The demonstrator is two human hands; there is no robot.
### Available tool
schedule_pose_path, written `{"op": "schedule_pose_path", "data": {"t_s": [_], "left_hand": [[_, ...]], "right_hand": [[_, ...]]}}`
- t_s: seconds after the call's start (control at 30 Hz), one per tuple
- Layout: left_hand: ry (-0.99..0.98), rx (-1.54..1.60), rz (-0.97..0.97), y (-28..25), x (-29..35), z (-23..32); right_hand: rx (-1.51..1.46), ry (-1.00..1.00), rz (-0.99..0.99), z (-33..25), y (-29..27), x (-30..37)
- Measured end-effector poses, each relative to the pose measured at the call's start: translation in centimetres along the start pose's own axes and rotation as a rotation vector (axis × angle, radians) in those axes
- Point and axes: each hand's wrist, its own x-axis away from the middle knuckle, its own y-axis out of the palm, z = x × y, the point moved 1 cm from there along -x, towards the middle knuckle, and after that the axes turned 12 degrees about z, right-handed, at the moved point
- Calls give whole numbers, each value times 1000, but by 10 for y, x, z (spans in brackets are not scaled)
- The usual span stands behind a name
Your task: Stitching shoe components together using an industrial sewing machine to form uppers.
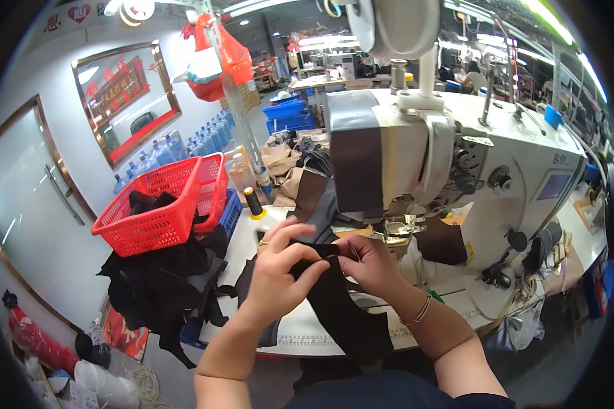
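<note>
Between my two hands a black fabric piece (344, 317) is held up by its top edge, its long end hanging over the front edge of the white table. My left hand (284, 273) pinches the fabric between thumb and fingers, with the other fingers raised. Close beside it, my right hand (370, 264) grips the same edge with thumb and forefinger. Both hands are just left of the sewing machine's needle area (401, 232). More dark cloth lies beneath the left hand, partly hidden by it.
The large white sewing machine (518, 153) stands to the right. A black thread cone (254, 202) stands on the table's left. Further left, a red basket (158, 228) holds dark cloth, with black pieces (160, 293) draped below. Brown and grey fabric (303, 191) is heaped behind.
</note>
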Motion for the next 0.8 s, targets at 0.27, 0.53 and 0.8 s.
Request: {"op": "schedule_pose_path", "data": {"t_s": [0.27,0.53,0.8], "left_hand": [[-173,63,-67,37,8,-10],[-170,60,-44,43,15,-9],[-169,59,-48,52,23,-10]], "right_hand": [[-88,113,-57,-16,-32,15],[-112,139,-24,-10,-35,23],[-87,118,28,-2,-34,27]]}}
